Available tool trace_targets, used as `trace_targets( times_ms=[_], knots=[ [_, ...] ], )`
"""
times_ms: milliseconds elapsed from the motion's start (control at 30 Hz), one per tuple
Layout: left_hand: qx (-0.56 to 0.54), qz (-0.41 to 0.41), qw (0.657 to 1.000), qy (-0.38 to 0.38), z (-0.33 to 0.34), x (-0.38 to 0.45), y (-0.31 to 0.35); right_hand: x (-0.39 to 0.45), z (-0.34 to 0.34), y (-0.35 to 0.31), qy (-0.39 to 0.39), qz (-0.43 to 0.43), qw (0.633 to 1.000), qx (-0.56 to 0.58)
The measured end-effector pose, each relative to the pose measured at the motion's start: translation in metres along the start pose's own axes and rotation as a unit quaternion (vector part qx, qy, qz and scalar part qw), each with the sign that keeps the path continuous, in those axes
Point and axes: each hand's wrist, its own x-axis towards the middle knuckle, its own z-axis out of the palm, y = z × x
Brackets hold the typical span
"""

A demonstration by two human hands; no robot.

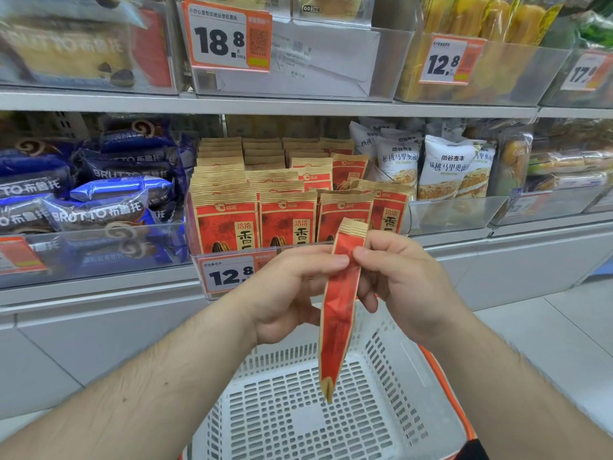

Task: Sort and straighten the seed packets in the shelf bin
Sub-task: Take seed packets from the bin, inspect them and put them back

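A red and tan seed packet (338,313) hangs edge-on in front of the shelf, above a basket. My left hand (292,293) pinches its upper part from the left, and my right hand (398,277) pinches it from the right. Behind my hands stands the clear shelf bin (229,260), which carries a 12.8 price tag. It holds several rows of matching seed packets (225,220) standing upright. The packets at the right of the bin (384,200) lean and sit unevenly.
A white perforated basket (298,410) with an orange rim lies below my hands. Blue bread packs (99,207) fill the bin to the left, white bread bags (444,167) the bin to the right. Another shelf of bins runs above.
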Motion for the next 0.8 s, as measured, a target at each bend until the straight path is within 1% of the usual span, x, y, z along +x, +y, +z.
trace_targets(
  times_ms=[67,200,333,400,500,567,700,800],
  knots=[
    [-0.019,-0.009,1.000,-0.021,-0.002,-0.001,-0.001,-0.001,-0.001,-0.001,-0.010,0.005,1.000,0.005],
    [-0.030,-0.016,0.999,-0.034,-0.002,0.000,-0.001,-0.001,-0.002,-0.001,-0.017,0.003,1.000,0.019],
    [-0.040,-0.023,0.999,-0.023,-0.002,0.002,-0.001,-0.001,-0.004,0.000,-0.015,-0.002,1.000,0.021],
    [-0.027,-0.019,0.999,-0.005,0.000,0.001,0.000,-0.001,-0.004,0.000,-0.009,-0.008,1.000,0.014],
    [-0.024,0.007,0.997,0.067,0.004,-0.002,0.007,-0.002,-0.007,-0.002,-0.008,-0.043,0.998,-0.050],
    [-0.049,0.028,0.992,0.114,0.006,-0.003,0.014,-0.005,-0.011,-0.005,-0.042,-0.054,0.990,-0.125],
    [-0.071,0.055,0.982,0.166,0.006,-0.004,0.023,-0.009,-0.013,-0.006,-0.128,-0.008,0.953,-0.276],
    [-0.077,0.052,0.977,0.189,0.005,-0.003,0.023,-0.010,-0.011,-0.007,-0.156,0.016,0.939,-0.306]
  ],
)
